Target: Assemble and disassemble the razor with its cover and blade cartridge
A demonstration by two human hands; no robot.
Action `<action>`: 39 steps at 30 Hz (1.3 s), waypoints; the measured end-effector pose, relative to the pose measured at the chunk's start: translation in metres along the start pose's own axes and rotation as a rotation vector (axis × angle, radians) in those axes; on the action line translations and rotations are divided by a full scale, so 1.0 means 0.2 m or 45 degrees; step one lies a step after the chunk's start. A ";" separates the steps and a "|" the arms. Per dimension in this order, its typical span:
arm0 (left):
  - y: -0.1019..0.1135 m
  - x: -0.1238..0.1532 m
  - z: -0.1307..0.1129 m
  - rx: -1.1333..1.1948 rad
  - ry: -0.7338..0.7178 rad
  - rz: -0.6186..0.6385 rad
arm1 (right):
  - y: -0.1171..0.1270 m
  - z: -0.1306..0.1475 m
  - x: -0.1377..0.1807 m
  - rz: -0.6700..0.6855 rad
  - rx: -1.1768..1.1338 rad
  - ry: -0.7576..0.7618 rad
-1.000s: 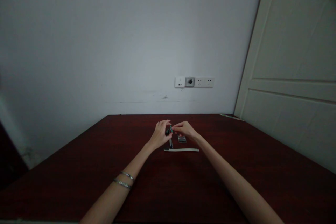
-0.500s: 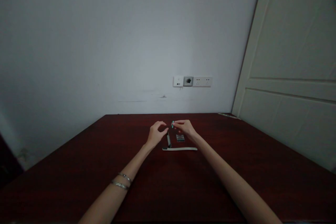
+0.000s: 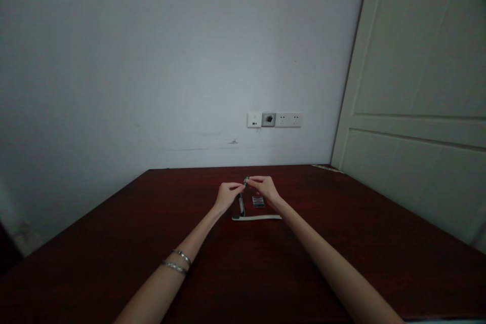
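A small green-and-white piece (image 3: 246, 180), too small to name, is pinched between the fingertips of my right hand (image 3: 266, 188). My left hand (image 3: 227, 195) is closed at the fingertips on the lower left side of that same piece. Just below my left fingers lies a short dark strip with a pale middle (image 3: 241, 205). It meets a long whitish strip (image 3: 258, 217) with a dark left end, whose right end passes behind my right wrist. Under my right hand is a small flat, dark and clear rectangle (image 3: 258, 202).
All of this is on a dark red-brown table (image 3: 243, 273). A pale wall (image 3: 190, 61) with sockets (image 3: 288, 120) stands behind it. To the right is a whitish panelled door (image 3: 417, 76). A thin pale strip (image 3: 326, 168) lies at the far right edge.
My left fingers have closed from an open curve and now touch the small green-and-white piece. My right hand has shifted slightly left with it. The view has turned a little.
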State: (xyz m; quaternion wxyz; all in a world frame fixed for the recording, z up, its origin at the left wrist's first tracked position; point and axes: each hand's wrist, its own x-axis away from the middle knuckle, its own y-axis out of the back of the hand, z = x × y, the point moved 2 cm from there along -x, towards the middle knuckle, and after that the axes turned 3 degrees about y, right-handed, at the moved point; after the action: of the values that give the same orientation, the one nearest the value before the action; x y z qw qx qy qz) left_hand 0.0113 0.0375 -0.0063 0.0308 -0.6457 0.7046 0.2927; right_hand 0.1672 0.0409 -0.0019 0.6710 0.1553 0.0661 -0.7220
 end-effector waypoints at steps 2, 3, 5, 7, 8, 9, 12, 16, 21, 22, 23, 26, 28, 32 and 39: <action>0.01 0.00 0.01 -0.028 -0.010 0.005 | -0.01 0.00 0.00 0.011 0.011 0.031; 0.01 0.00 0.01 -0.040 -0.017 0.010 | -0.01 0.01 0.00 0.018 0.018 0.047; 0.03 0.01 0.01 -0.065 -0.044 0.030 | 0.00 0.02 -0.01 0.041 0.056 0.066; 0.05 0.00 0.00 -0.114 -0.088 0.073 | 0.02 0.05 -0.01 0.075 0.119 0.093; 0.05 0.00 0.00 -0.150 -0.111 0.107 | 0.03 0.06 -0.02 0.097 0.157 0.120; 0.06 0.00 -0.01 -0.192 -0.127 0.144 | 0.04 0.08 -0.02 0.132 0.204 0.159; 0.08 -0.02 -0.02 -0.320 -0.141 0.246 | 0.08 0.12 -0.03 0.254 0.392 0.282; 0.09 -0.04 -0.03 -0.438 -0.219 0.291 | 0.09 0.15 -0.03 0.351 0.679 0.391; 0.09 -0.04 -0.06 -0.577 -0.324 0.353 | 0.08 0.16 -0.02 0.388 0.881 0.505; 0.09 -0.04 -0.07 -0.600 -0.325 0.364 | 0.07 0.16 -0.02 0.407 0.903 0.516; 0.09 -0.04 -0.07 -0.615 -0.320 0.376 | 0.07 0.15 -0.02 0.430 0.919 0.526; 0.09 -0.05 -0.06 -0.606 -0.275 0.418 | 0.06 0.13 -0.03 0.486 0.947 0.562; 0.09 -0.06 -0.04 -0.577 -0.243 0.413 | 0.07 0.12 -0.04 0.487 0.957 0.576; 0.04 -0.06 0.03 -0.572 -0.243 0.322 | 0.13 0.05 -0.07 0.450 0.960 0.491; -0.14 -0.03 0.09 -0.767 -0.320 0.436 | 0.25 -0.11 -0.10 0.427 0.983 0.333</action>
State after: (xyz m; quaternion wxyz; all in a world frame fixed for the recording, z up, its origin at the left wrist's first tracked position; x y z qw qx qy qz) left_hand 0.0331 0.0513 -0.0281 -0.1237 -0.4576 0.6753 0.5650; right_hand 0.2201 0.0620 -0.0114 0.6577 0.4932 -0.1502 -0.5492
